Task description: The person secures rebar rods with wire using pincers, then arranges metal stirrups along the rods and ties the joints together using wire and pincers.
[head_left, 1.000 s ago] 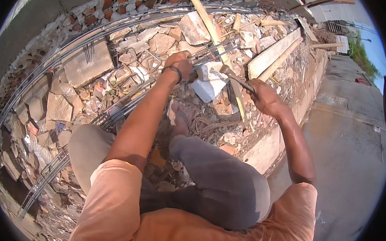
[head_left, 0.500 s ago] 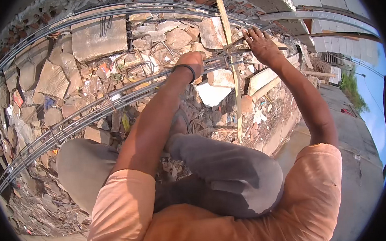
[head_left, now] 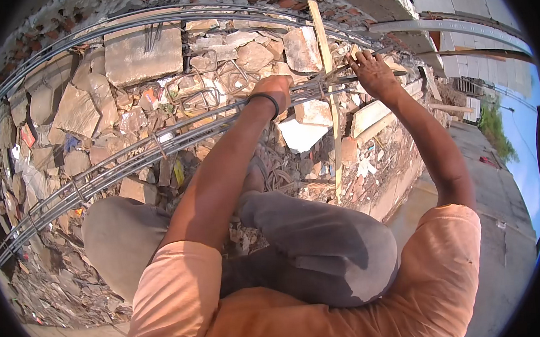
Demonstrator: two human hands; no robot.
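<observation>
My left hand [head_left: 274, 91], with a dark band at the wrist, is closed at the upper bars of a long rebar cage [head_left: 157, 144]. Its fingertips are turned away from me. Farther right, my right hand [head_left: 376, 77] lies over the cage's end with fingers stretched and spread. A dark rod end [head_left: 399, 73] shows just beyond that hand. Between my hands, the steel bars cross a narrow wooden strip [head_left: 324, 48]. Square stirrups [head_left: 199, 98] of bent steel lie left of my left hand.
Broken concrete slabs [head_left: 142, 56], bricks and litter cover the ground. Another bundle of long bars [head_left: 223, 12] curves along the far side by a brick wall. A white slab piece [head_left: 303, 134] and a plank [head_left: 369, 118] lie near the cage. My bent knees are close below.
My right hand has shifted slightly down and right, its fingers still spread. My left hand stays closed at the bars. The whole view has shifted slightly.
</observation>
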